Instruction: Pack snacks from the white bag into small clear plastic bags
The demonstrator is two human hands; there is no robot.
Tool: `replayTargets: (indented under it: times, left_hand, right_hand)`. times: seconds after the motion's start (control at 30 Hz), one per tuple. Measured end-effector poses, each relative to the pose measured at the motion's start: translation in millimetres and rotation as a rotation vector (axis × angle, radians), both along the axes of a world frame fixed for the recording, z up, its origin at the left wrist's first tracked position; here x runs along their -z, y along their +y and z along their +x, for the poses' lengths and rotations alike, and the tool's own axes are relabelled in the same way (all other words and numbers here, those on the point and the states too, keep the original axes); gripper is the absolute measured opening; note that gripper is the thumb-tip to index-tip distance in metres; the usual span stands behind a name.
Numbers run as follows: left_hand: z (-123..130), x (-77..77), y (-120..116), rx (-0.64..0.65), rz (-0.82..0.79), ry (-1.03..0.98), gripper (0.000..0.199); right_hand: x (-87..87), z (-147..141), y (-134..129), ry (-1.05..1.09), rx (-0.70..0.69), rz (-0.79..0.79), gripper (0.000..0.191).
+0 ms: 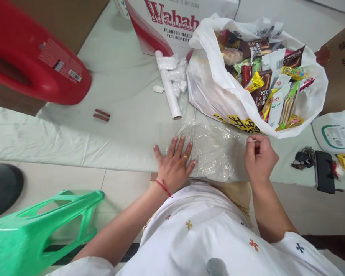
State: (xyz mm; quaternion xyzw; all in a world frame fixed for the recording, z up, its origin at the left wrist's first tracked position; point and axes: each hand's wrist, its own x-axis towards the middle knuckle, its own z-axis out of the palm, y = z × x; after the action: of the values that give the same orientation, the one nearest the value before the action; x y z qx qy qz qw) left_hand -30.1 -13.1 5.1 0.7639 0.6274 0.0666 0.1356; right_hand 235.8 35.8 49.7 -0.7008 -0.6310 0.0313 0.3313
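A thin, crinkled sheet of clear plastic film lies on the cloth-covered table close to my body; whether it is a bag or a single layer I cannot tell. Flat on its left side rests my left hand, open with fingers spread. My right hand is closed at the film's right edge, thumb pressed to the curled fingers. What it pinches, if anything, is hidden. Just beyond the hands stands a white plastic bag full of wrapped snacks. A white tube lies beside small bundles of folded clear film.
Behind stands a Wahaha water carton. A red jug and two brown strips are at left. To the right are keys, a black phone and a white bottle. A green stool stands on the floor.
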Motion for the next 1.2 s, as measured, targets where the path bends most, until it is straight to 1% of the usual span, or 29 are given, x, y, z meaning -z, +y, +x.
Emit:
replayTargets:
  times: [0.03,0.07,0.13,0.17,0.2,0.23,0.3,0.4,0.47,0.53,0.7,0.77,0.8,0.87,0.93,0.97,1.0,1.03,1.07,1.13,1.17,1.2]
  left_hand:
    - [0,-0.7,0,-0.001,-0.005,0.000,0.063]
    - [0,-1.5,0,-0.004,-0.007,0.000,0.063]
    - [0,-2.6,0,-0.006,-0.008,-0.001,0.062]
    - [0,-3.0,0,-0.007,-0.006,-0.003,0.062]
    - [0,-3.2,0,-0.007,-0.004,-0.004,0.062]
    - [1,-3.3,-1,-0.008,-0.002,-0.006,0.062]
    - [0,-3.5,-1,-0.019,-0.002,-0.010,0.062]
    - [-5,-4.6,2,-0.058,-0.002,-0.017,0.062]
    - [-12,-6.0,8,-0.078,0.000,-0.018,0.062]
    - [-19,-7.2,16,-0.079,0.002,-0.013,0.061]
    - [-33,-5.4,32,-0.100,0.045,0.008,0.060]
    - [-35,-3.4,34,-0.106,0.063,0.014,0.061]
    - [-35,-2.5,34,-0.111,0.067,0.016,0.061]
    - [-34,-1.3,33,-0.132,0.063,0.018,0.062]
    - [-34,-0.9,32,-0.142,0.054,0.014,0.063]
    - [-33,-1.0,33,-0.141,0.051,0.009,0.063]
    - [-33,-1.1,33,-0.138,0.051,0.003,0.063]
    - [-33,-1.1,34,-0.134,0.054,-0.004,0.063]
    - [-34,-1.2,34,-0.129,0.058,-0.012,0.063]
    - [-34,-0.9,35,-0.127,0.065,-0.025,0.063]
    - [-34,-0.6,36,-0.128,0.066,-0.029,0.063]
    - [-35,-0.2,36,-0.127,0.069,-0.031,0.063]
  right_hand:
    - [-6.0,-12,-3,-0.015,-0.150,0.054,0.026]
    - [-9.6,-26,-3,-0.034,-0.342,0.073,0.024]
    - [-7.8,-57,10,-0.090,-0.730,0.034,0.028]
    - [-2.5,-72,21,-0.129,-0.847,-0.014,0.033]
    - [5.1,-85,35,-0.171,-0.910,-0.068,0.037]
    - [14.2,-97,50,-0.215,-0.934,-0.128,0.041]
    - [32.5,-113,79,-0.294,-0.934,-0.233,0.046]
    - [50.3,-120,108,-0.331,-0.906,-0.284,0.051]
    - [54.5,-118,116,-0.318,-0.899,-0.275,0.055]
    - [55.8,-114,118,-0.308,-0.909,-0.262,0.057]
    - [59.2,-112,122,-0.277,-0.929,-0.255,0.056]
    - [54.7,-113,121,-0.217,-0.924,-0.251,0.055]
    - [48.8,-112,118,-0.172,-0.927,-0.236,0.055]
    - [29.1,-107,102,-0.073,-0.965,-0.173,0.052]
    - [1.7,-92,76,0.004,-1.012,-0.069,0.046]
    - [-12.9,-80,61,0.022,-1.010,-0.011,0.041]
    - [-26.7,-65,48,0.027,-0.954,0.060,0.037]
    - [-38.9,-46,37,0.028,-0.824,0.144,0.033]
    - [-48.7,-25,29,0.023,-0.635,0.239,0.029]
    - [-59.0,23,29,-0.017,-0.191,0.349,0.028]
    - [-59.1,46,36,-0.042,-0.046,0.332,0.037]
    - [-56.2,67,46,-0.062,0.012,0.281,0.054]
